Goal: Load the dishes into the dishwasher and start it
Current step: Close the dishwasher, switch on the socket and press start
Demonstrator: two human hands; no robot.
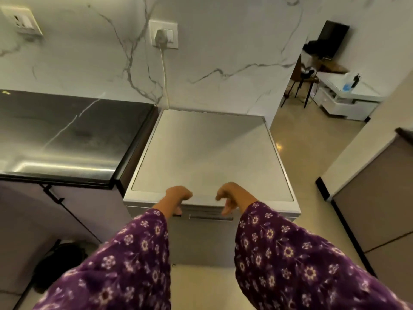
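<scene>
Purple floral sleeves (134,260), silver dishwasher (207,153), white-veined marble wall (223,63).

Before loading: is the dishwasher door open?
No, the dishwasher door is closed; left hand and right hand are at its top edge.

The dishwasher's (210,153) front is mostly hidden behind the two sleeves (290,253), which themselves run off the bottom edge. The left hand (177,196) bends over the front lip with its fingers (177,211) partly tucked out of sight, so a grip cannot be confirmed. The right hand (232,195) is blurred at the fingers. The counter (55,135) is cut by the left edge, as is the socket (21,21) above it. A dark shape (59,262) on the floor at lower left, perhaps a bag, is too blurred to name. Items on the far white table (348,97) are too small to tell. The cabinet (380,198) is cut by the right edge.
</scene>
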